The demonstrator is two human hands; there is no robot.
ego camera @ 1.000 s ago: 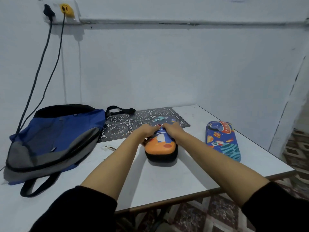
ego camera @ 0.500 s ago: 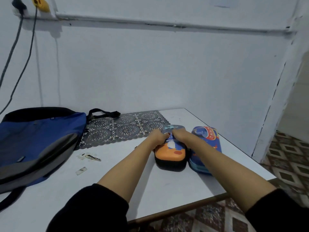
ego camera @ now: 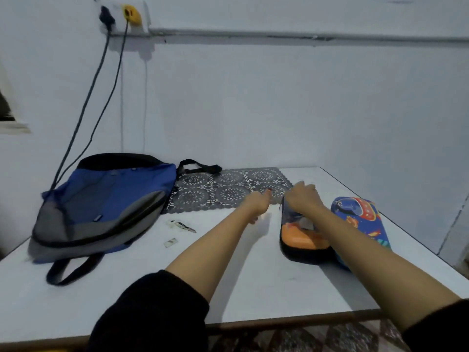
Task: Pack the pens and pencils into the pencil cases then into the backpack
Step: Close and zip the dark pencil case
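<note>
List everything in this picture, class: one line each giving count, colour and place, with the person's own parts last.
Fabric backpack: one, blue, grey and black, lying on the table's left.
Lace-patterned mat: one, dark grey, back of table beside the backpack.
Orange space-print hard pencil case: one, orange and blue, black edge, right of centre.
Blue space-print hard pencil case: one, blue with red and orange, beside the orange one.
Small scraps: a few, pale and dark, near the backpack.
Table: one, white, brown edge.
Plugs: two, black and yellow, wall socket top left.
Left hand: one, black sleeve, near the mat.
Right hand: one, black sleeve, holding the orange case's far end.
</note>
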